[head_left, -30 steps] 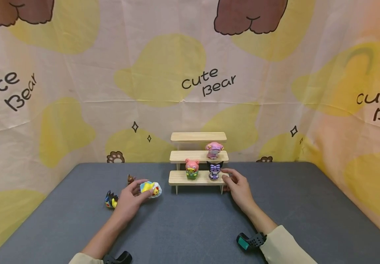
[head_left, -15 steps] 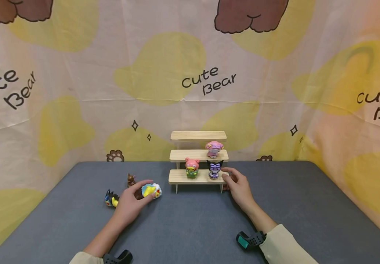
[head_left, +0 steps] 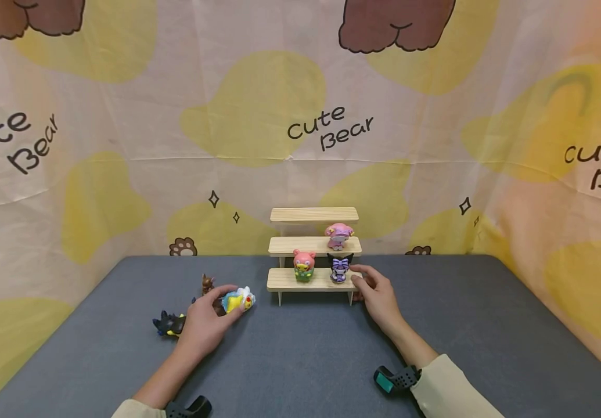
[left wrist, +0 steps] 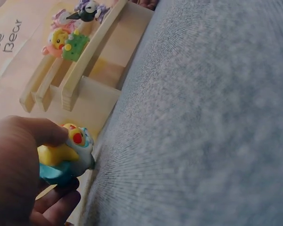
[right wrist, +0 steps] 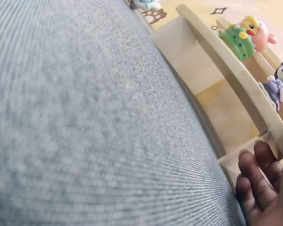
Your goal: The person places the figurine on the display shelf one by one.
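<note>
My left hand [head_left: 207, 325] holds a small yellow figurine [head_left: 237, 300] with a blue-and-white covering, low over the table. In the left wrist view the figurine [left wrist: 78, 155] lies between the thumb and the fingers below. My right hand [head_left: 380, 299] grips the right end of the bottom step of a three-step wooden display stand [head_left: 315, 288]; in the right wrist view, curled fingers [right wrist: 259, 176] sit under that end. Next to this hand stands a black-and-purple figurine [head_left: 339, 270]. A pink-and-green figurine [head_left: 303, 267] shares its step, and a pink figurine [head_left: 338, 237] stands on the middle one.
A black-and-yellow figurine [head_left: 166, 324] lies on the grey table [head_left: 300, 360] just left of my left hand. Behind that hand stands a brown figurine [head_left: 207, 283], partly covered. A printed cloth [head_left: 248, 116] hangs behind the table.
The black-and-yellow figurine has shifted left and turned over beside my left hand. The yellow figurine has tilted slightly in the left fingers. The right hand has stayed in place.
</note>
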Available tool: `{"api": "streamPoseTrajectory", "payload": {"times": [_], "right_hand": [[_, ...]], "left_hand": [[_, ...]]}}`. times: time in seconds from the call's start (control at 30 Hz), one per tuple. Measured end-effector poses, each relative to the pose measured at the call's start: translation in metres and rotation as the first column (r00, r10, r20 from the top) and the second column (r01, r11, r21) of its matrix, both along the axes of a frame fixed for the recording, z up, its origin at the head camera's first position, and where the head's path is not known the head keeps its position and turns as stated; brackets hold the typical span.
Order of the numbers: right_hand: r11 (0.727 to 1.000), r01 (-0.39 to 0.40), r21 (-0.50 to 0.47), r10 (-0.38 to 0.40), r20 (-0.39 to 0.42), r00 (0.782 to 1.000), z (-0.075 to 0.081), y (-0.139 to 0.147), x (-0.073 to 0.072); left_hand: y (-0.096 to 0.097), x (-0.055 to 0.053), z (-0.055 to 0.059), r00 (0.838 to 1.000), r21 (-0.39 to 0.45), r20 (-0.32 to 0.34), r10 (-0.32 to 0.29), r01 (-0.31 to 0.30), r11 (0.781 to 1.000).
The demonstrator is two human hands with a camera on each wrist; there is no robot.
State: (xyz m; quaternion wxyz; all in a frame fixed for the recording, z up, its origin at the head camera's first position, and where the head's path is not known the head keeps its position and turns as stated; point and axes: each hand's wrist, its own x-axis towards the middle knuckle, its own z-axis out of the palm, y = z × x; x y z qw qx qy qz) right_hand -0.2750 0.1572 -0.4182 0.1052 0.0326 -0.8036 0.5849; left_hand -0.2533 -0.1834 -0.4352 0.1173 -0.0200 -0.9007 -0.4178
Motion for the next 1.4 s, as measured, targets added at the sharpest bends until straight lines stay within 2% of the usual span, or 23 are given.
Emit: {"api": "streamPoseTrajectory", "payload": {"times": [0.2,0.37,0.53,0.67,0.73,0.83,0.93,1.03,1.13,1.23,1.4], "right_hand": [[1.000,0.021,-0.003,-0.021,0.009,1.000,-0.022,0.005,-0.017],[1.000,0.018,-0.005,-0.018,-0.019,1.000,-0.028,0.007,-0.021],[1.000,0.017,-0.006,-0.017,-0.024,1.000,-0.027,0.007,-0.020],[1.000,0.016,-0.004,-0.016,-0.024,1.000,-0.027,0.007,-0.020],[1.000,0.015,-0.006,-0.015,-0.022,1.000,-0.028,0.007,-0.020],[1.000,0.020,-0.007,-0.020,-0.009,1.000,-0.028,0.007,-0.021],[1.000,0.030,-0.001,-0.030,0.013,0.999,-0.025,0.006,-0.020],[0.999,0.034,0.003,-0.034,0.024,0.999,-0.016,0.003,-0.013],[1.000,0.028,0.005,-0.028,0.018,0.999,-0.005,-0.001,-0.004],[1.000,0.018,0.004,-0.018,0.006,1.000,0.000,-0.002,0.000],[1.000,0.022,0.001,-0.022,0.014,1.000,0.003,-0.002,0.002]], "left_hand": [[-0.002,0.000,-0.002,0.999,0.033,0.033,-0.003,0.002,0.999],[-0.001,-0.003,-0.004,1.000,-0.089,0.002,-0.025,0.025,0.996],[-0.002,-0.003,-0.005,0.999,-0.244,-0.003,-0.047,0.045,0.969],[-0.002,-0.003,-0.004,0.999,-0.307,0.023,-0.047,0.052,0.950],[-0.002,-0.003,-0.004,0.999,-0.311,0.036,-0.033,0.043,0.949],[-0.002,-0.004,-0.003,0.998,-0.269,0.059,-0.016,0.031,0.963],[-0.002,-0.003,-0.003,0.997,-0.160,0.074,-0.009,0.021,0.987],[-0.002,-0.003,-0.003,0.998,-0.047,0.063,-0.009,0.012,0.999],[-0.002,-0.003,-0.002,0.999,0.045,0.035,-0.023,0.022,0.999],[-0.001,-0.003,-0.001,0.998,0.116,0.007,-0.062,0.061,0.991],[-0.001,-0.002,0.000,0.996,0.127,-0.002,-0.087,0.086,0.988]]}}
